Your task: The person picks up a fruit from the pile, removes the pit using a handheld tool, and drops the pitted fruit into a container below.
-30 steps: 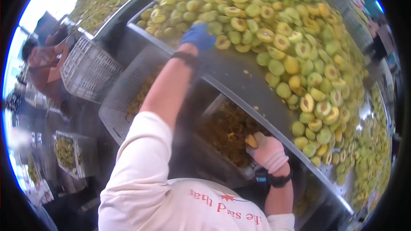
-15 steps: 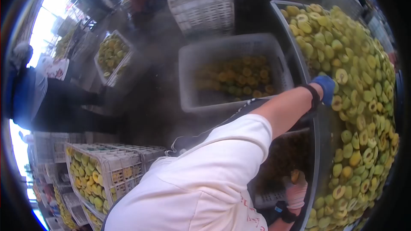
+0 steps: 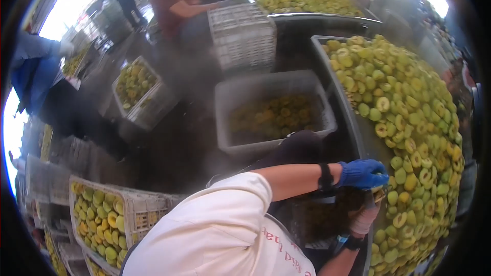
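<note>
L hand point(image 3: 364, 174) moved nr R hand point(image 3: 364, 219), by cut fruit point(image 3: 409, 143).

A white short-sleeved shirt point(image 3: 204, 227) bears red lettering point(image 3: 288, 252) on its front. The left grip point(image 3: 363, 174) wears a blue knit glove, the right grip point(image 3: 365, 219) a pale pinkish one; black bands point(image 3: 325, 176) circle both wrists.
</note>
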